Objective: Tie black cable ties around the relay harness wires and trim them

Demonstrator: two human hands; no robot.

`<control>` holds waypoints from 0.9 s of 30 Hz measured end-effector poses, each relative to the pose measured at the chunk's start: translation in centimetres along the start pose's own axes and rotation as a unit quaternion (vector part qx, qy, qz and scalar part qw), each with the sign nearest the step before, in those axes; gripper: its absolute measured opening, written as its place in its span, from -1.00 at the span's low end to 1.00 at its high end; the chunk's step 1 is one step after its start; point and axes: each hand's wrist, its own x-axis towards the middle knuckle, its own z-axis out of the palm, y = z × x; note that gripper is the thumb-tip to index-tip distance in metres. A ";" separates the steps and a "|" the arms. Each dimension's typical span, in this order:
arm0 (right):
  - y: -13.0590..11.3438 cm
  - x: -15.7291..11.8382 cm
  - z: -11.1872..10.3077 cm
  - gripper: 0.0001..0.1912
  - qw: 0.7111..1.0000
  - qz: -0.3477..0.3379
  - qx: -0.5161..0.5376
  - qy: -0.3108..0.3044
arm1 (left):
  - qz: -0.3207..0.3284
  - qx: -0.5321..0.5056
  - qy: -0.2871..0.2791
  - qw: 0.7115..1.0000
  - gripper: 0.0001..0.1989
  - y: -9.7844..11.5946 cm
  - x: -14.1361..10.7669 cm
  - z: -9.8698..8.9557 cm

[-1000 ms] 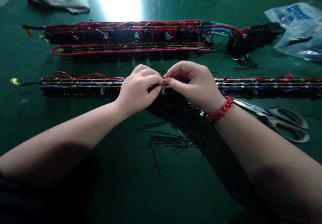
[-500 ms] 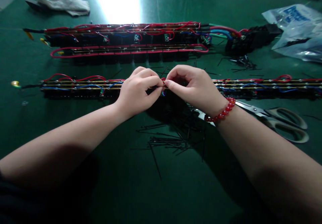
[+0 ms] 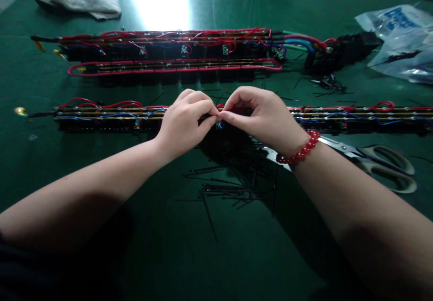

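Your left hand (image 3: pixel 189 118) and right hand (image 3: pixel 259 111) pinch shut, fingertips meeting over the nearer wired strip (image 3: pixel 118 117) on the worktop (image 3: pixel 162 256), presumably for fine control (anything gripped is too small to tell). Black cable ties (image 3: pixel 225 190) lie near, likely for easy reach.

Legible text: none | plastic bag (image 3: pixel 401 43): blue print, too blurred to read

On our table (image 3: pixel 162 256) we've got one near strip (image 3: pixel 118 113), loose ties (image 3: pixel 225 190) on its near side, scissors (image 3: pixel 353 152) right of those, two other strips (image 3: pixel 162 39) behind, bags (image 3: pixel 402 25) far right, cloth (image 3: pixel 89 3) far left.
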 end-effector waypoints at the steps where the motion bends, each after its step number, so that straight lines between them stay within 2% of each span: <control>1: 0.0 0.0 0.0 -0.87 1.000 0.001 -0.006 0.007 | -0.002 0.000 0.000 1.000 -0.87 0.0 0.0 0.0; 10: 0.1 0.0 -0.5 -0.91 0.999 -0.022 -0.017 -0.027 | 0.003 -0.008 -0.003 1.000 -0.88 0.3 0.1 -0.2; 17: 0.1 -0.2 -0.2 -0.93 0.998 -0.041 -0.053 -0.011 | 0.001 -0.012 -0.019 1.000 -0.85 0.0 0.2 -0.2; 27: -2.1 -1.0 -0.3 -0.92 0.988 -0.089 -0.122 0.021 | 0.034 0.002 -0.057 0.998 -0.81 -0.2 0.3 -0.4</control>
